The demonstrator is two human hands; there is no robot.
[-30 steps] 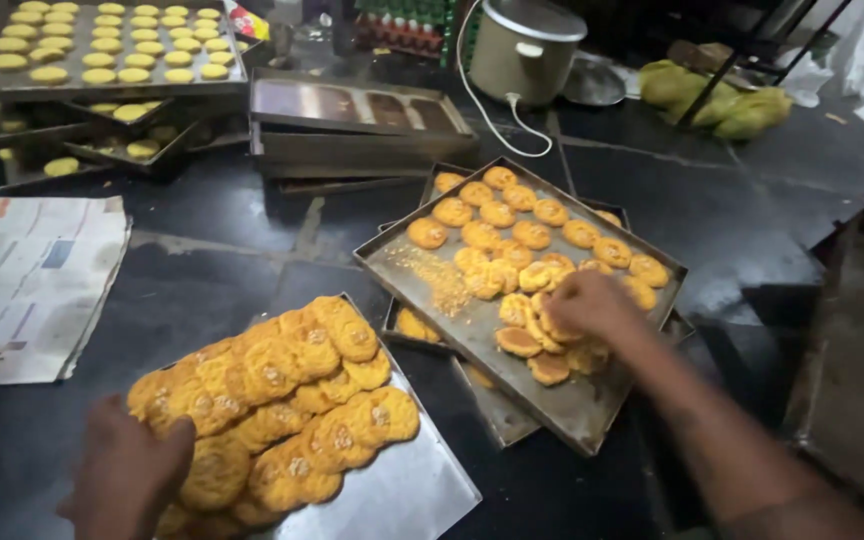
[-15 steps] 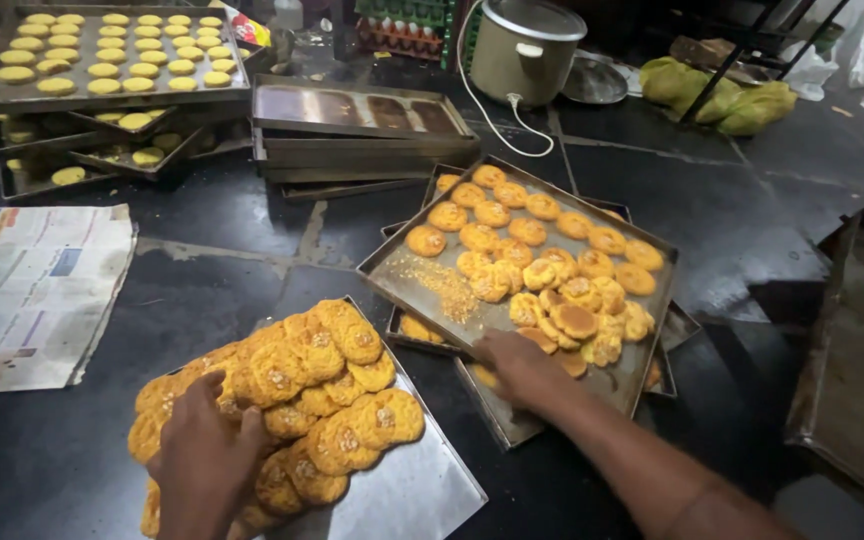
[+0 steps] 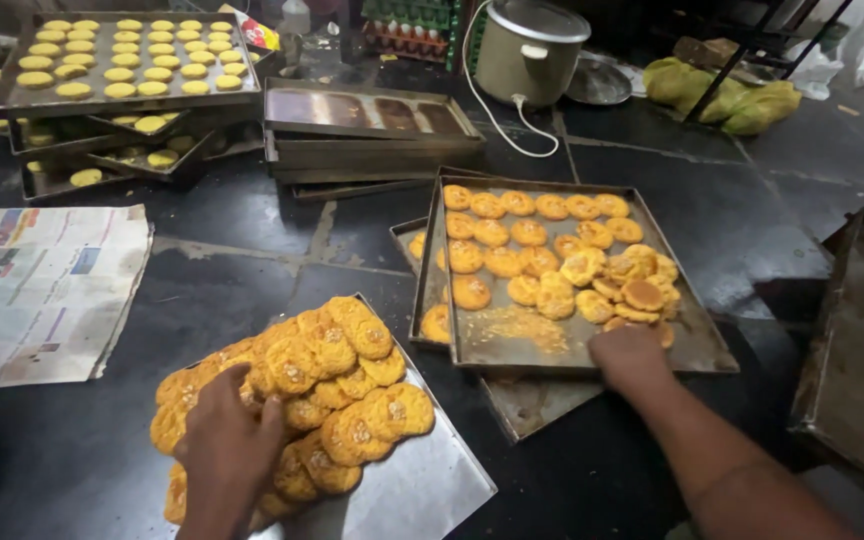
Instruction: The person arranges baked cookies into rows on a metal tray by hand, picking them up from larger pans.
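Observation:
My left hand (image 3: 227, 450) lies flat on a heap of orange baked cookies (image 3: 342, 370), fingers spread over them. The heap sits on a shiny metal sheet (image 3: 432, 480) at the near left. My right hand (image 3: 632, 355) grips the near rim of a dark baking tray (image 3: 512, 350). Several rows of orange cookies (image 3: 532, 235) fill the tray's far half, with a loose cluster just beyond my fingers and crumbs on the bare near part. This tray rests on another tray (image 3: 532, 405) that pokes out beneath it.
A newspaper (image 3: 42, 290) lies at the left. Empty stacked trays (image 3: 372, 130) stand behind. Trays of pale cookies (image 3: 122, 55) fill the far left. A rice cooker (image 3: 532, 50) and a green bag (image 3: 722, 95) sit at the back. A metal tray (image 3: 862, 340) stands at the right edge.
My right hand left the cookies, took the tray's near rim, and the tray turned squarer to me. My left hand moved up onto the heap.

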